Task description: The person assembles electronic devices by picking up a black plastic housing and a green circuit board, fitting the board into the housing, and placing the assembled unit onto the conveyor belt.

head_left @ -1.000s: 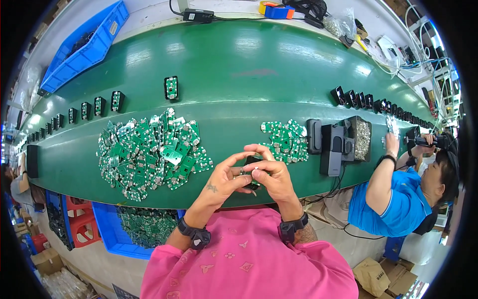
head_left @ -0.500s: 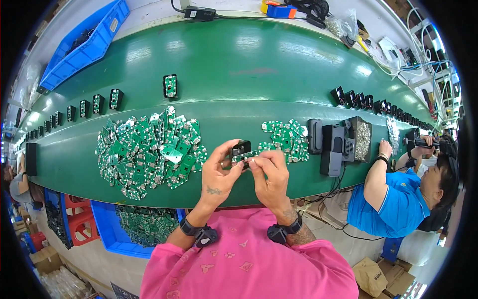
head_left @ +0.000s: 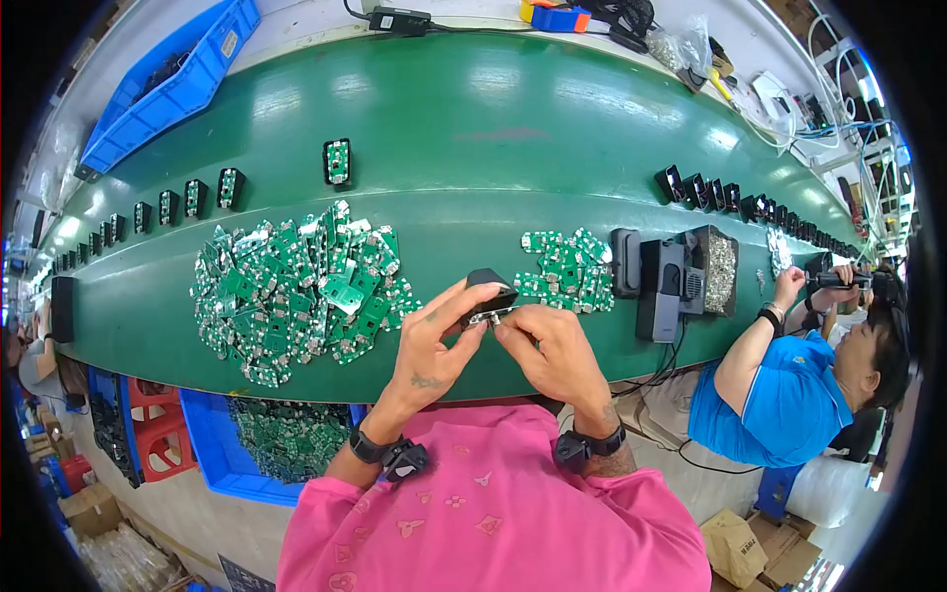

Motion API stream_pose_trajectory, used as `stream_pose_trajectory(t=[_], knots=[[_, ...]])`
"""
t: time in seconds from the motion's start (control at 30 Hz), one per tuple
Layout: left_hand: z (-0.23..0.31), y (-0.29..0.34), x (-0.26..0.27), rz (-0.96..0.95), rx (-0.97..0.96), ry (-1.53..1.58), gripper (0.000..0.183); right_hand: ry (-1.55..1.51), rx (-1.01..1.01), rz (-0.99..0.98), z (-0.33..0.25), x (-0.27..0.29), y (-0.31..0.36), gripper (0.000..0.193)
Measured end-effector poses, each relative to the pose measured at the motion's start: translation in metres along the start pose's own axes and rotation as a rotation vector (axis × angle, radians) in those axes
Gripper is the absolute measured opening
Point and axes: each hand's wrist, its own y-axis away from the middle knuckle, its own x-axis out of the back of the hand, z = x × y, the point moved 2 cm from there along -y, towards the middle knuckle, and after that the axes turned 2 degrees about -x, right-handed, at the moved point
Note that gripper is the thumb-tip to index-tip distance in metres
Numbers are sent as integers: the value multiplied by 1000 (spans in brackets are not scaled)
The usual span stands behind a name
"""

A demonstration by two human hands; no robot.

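Over the near edge of the table, my left hand (head_left: 430, 345) grips a small black plastic housing (head_left: 489, 283), tilted with its open side toward me. A green circuit board (head_left: 486, 317) shows at that opening, partly covered by fingers. The thumb and fingers of my right hand (head_left: 554, 352) are closed at the board's edge; how far it sits inside is hidden. A large heap of green circuit boards (head_left: 286, 296) lies to the left of my hands, and a smaller pile of boards (head_left: 569, 274) lies just to the right.
One housing with a board (head_left: 337, 162) stands ahead; a row of filled housings (head_left: 194, 198) runs left. Black housings (head_left: 695, 189) line the far right. A grey-black device (head_left: 663, 291) stands beside a box of small metal parts (head_left: 719, 271). A co-worker in blue (head_left: 779, 400) sits at right.
The housing has tipped so that its opening faces me instead of up, and my right hand has turned with it. The co-worker's hand has moved up to a black tool.
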Motion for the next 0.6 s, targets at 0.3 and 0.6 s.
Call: stream_pose_trajectory(t=[0.3, 0.6], knots=[[11, -2, 1, -93, -117, -192, 48, 54, -36, -98, -2, 6, 2, 15], [9, 9, -10, 24, -140, -387, 47, 69, -53, 41, 8, -14, 5, 15]])
